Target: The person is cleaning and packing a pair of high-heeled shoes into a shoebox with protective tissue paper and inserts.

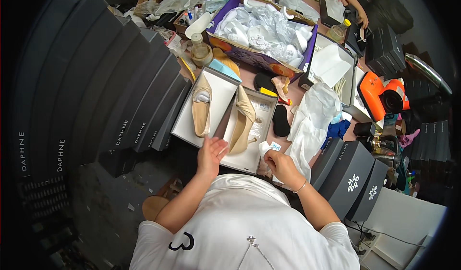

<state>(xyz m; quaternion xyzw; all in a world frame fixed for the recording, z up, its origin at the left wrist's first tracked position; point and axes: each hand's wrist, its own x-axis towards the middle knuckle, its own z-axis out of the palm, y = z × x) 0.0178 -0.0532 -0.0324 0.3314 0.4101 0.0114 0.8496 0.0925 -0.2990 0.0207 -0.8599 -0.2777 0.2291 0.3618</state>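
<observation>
Two beige heeled shoes lie in a grey shoe box. The left shoe (201, 109), with white stuffing inside, rests in the left tray-like half (180, 126). Its mate (240, 121) leans on its side in the right half (235, 163), its slim heel pointing right. My left hand (211, 156) is held by the toe of the left shoe, fingers apart and holding nothing. To the right of the box, my right hand (283, 167) pinches a small crumpled piece of white tissue (265, 148). A bracelet circles that wrist.
Tall stacks of dark shoe boxes (110, 87) flank the left. A purple carton (269, 63) of white stuffing stands behind. White paper (312, 121), a black pad (281, 121) and an orange tool (372, 96) lie rightward. Another person's arm (353, 1) shows far right.
</observation>
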